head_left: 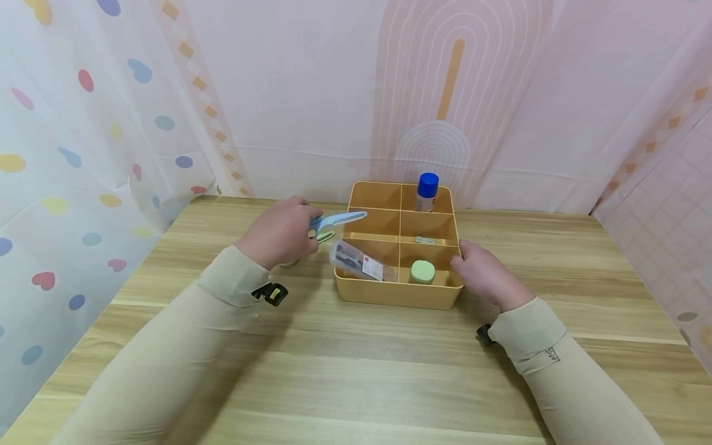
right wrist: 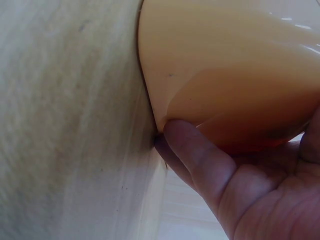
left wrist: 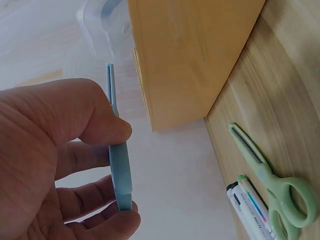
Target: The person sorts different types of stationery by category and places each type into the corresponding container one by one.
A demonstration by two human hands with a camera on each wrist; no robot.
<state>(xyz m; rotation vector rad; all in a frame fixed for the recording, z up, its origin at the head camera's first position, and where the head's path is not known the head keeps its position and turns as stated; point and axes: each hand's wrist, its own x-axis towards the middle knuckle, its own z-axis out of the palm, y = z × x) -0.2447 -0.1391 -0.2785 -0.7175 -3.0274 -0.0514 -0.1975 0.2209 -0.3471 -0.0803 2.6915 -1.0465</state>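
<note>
The left hand pinches blue scissors by their handle, blades pointing right beside the left rim of an orange divided box. In the left wrist view, the thumb and fingers of the left hand hold the blue scissors edge-on, off the table. At the box's right side is the right hand; in the right wrist view the right hand has its fingertips against the orange wall near the table surface.
Inside the box are a blue-capped bottle, a clear case leaning at front left, a green-lidded jar and a small packet. Green scissors and markers lie on the table left of the box.
</note>
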